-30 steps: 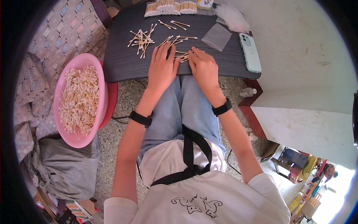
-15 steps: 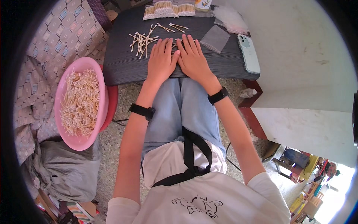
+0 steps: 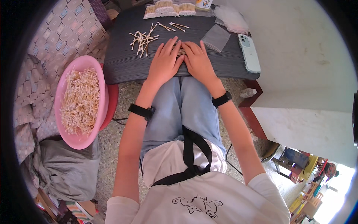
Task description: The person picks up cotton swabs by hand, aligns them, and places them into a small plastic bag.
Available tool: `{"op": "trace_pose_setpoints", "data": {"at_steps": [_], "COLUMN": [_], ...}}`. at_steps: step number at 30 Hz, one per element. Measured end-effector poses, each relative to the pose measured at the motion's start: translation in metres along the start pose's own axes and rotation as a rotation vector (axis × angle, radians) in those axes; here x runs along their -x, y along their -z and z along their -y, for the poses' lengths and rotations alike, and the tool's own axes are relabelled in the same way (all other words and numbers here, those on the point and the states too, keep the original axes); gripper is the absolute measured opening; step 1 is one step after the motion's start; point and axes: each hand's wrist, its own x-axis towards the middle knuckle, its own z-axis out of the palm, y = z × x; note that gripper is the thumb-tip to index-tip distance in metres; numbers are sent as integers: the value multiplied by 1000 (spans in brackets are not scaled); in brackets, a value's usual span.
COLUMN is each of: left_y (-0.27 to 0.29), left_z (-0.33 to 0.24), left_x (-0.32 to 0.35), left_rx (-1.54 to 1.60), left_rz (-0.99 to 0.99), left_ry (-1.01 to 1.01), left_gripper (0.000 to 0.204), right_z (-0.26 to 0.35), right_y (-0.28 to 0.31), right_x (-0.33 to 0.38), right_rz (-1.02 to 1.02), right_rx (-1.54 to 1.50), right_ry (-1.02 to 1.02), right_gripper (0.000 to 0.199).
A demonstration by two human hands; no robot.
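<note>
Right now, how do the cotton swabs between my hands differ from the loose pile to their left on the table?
The swabs between your hands lie roughly side by side; the loose pile is crisscrossed at many angles. Your left hand and right hand partly cover the swabs between them, while the loose pile is uncovered. Both show thin, tan sticks.

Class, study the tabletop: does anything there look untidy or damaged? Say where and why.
The loose cotton swabs left of centre lie crisscrossed at various angles, which looks untidy against the aligned bundles farther back. A few strays lie to the pile's right. No damage is visible.
</note>
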Motion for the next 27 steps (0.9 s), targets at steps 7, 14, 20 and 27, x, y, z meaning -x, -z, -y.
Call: {"op": "trace_pose_setpoints", "data": {"at_steps": [7,14,20,27], "left_y": [0,7,-1,-8], "left_z": [6,3,3,-9], "left_x": [-1,-5,-1,4], "left_rx": [44,416,-34,-89], "left_rz": [72,96,92,185], "left_ry": [-32,106,-106,-69], "left_gripper": [40,39,45,50], "right_z": [-6,-3,2,6], "right_y": [1,-4,-6,9], "right_x": [-8,-19,-11,8], "right_rz": [19,3,-42,78], "right_rx": [-494,-774,-599,-611], "right_ry": [-149,-359,-219,-288], "right_gripper": [39,41,44,45]}}
